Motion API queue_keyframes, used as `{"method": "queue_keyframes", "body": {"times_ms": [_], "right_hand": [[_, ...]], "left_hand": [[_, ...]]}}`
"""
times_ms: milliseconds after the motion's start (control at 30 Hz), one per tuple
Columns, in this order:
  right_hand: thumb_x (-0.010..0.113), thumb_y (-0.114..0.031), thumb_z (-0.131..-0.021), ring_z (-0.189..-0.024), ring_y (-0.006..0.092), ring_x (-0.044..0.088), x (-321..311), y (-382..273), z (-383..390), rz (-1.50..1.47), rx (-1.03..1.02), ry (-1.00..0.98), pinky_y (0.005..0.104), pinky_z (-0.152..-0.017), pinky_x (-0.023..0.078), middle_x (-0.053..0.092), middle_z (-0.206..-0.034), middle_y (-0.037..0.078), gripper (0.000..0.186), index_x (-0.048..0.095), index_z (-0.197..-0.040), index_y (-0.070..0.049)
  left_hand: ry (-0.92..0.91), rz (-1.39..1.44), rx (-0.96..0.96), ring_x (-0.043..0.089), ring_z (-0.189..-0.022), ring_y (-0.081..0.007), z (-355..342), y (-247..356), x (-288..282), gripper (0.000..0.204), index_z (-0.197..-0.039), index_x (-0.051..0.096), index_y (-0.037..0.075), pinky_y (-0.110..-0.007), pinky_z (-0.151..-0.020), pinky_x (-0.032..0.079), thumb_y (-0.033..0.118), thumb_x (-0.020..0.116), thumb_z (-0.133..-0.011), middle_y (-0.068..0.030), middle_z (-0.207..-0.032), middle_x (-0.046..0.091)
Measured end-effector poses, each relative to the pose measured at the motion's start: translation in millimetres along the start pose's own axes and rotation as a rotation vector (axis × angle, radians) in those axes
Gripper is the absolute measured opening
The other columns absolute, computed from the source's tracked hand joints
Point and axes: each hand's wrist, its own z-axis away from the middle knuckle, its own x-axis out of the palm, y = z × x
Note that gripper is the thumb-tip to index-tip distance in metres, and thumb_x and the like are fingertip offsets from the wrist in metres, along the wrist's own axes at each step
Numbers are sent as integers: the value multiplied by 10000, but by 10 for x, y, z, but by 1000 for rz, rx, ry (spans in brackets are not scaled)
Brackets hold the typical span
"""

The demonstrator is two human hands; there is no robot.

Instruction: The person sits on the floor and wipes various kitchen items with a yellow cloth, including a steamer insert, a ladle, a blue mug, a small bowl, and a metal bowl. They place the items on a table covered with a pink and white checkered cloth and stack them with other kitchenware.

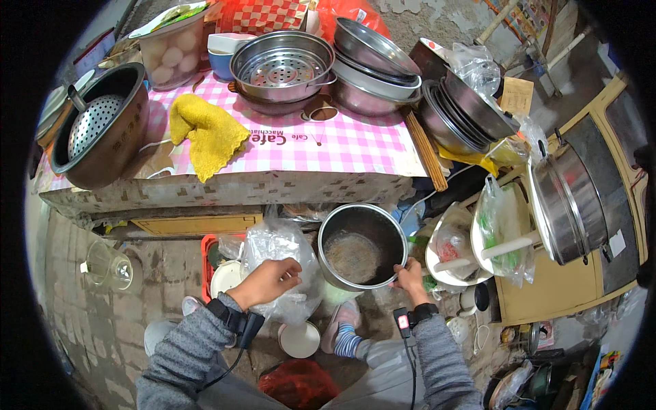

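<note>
A deep metal pot (pixel 362 256), dark inside with a pale, worn-looking patch on its bottom, is tilted so that its mouth faces me. My right hand (pixel 411 279) grips the rim at the lower right, fingers closed on it. To the left of the pot, my left hand (pixel 275 279) hovers with loosely bent fingers and thumb apart, holding nothing that I can see. Behind that hand bunches a clear plastic bag (pixel 283 239); whether the hand touches it I cannot tell. Below the bag, a small white-lidded round container (pixel 299 339) stands on the floor between my feet.
The checked tablecloth (pixel 273 147) carries a yellow cloth (pixel 205 137), a steel steamer (pixel 283 65), stacked basins (pixel 376 75) and a brown pot with a strainer (pixel 102 130). A tall steel pot (pixel 570 198) stands right. On the floor lies a clear plastic jug (pixel 109 266).
</note>
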Motion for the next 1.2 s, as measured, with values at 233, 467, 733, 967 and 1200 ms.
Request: {"method": "queue_keyframes", "body": {"times_ms": [233, 467, 733, 967, 1200], "right_hand": [[546, -3, -855, -642, 316, 667, 358, -25, -55, -28, 44, 40, 383, -448, 600, 600, -946, 206, 217, 486, -1040, 93], [536, -32, -861, -589, 311, 655, 519, 46, -85, 42, 62, 84, 399, -451, 595, 603, -869, 200, 218, 497, -1031, 98], [548, -149, -915, -530, 312, 652, 530, 85, -109, 213, 82, 81, 387, -420, 560, 629, -804, 196, 257, 491, -1032, 72], [672, -323, -810, -914, 399, 644, 286, -69, 28, 676, -177, 268, 465, -799, 492, 652, -925, 279, 503, 569, -1084, 85], [694, -319, -820, -763, 269, 666, -25, -653, 105, 458, -451, 274, 372, -700, 510, 672, -810, 187, 484, 583, -1083, 72]], "left_hand": [[-65, -154, 104, 647, -859, -332, 74, 220, -36, 284, -1072, 564, 26, -400, -746, 513, 218, 625, -872, -179, -915, 656], [-24, -188, 98, 633, -863, -357, 142, 218, -186, 275, -1071, 566, 44, -434, -733, 504, 233, 610, -877, -187, -928, 643], [-9, -211, 97, 625, -859, -364, 251, 190, -306, 262, -1062, 574, 49, -437, -736, 498, 236, 604, -882, -183, -933, 642], [28, -284, 180, 663, -817, -308, 260, 135, -331, 230, -1020, 588, 24, -392, -718, 522, 180, 643, -860, -166, -914, 655], [105, -329, 320, 662, -760, -309, 197, 134, -253, 232, -991, 594, 40, -398, -669, 524, 189, 666, -829, -163, -860, 656]]}}
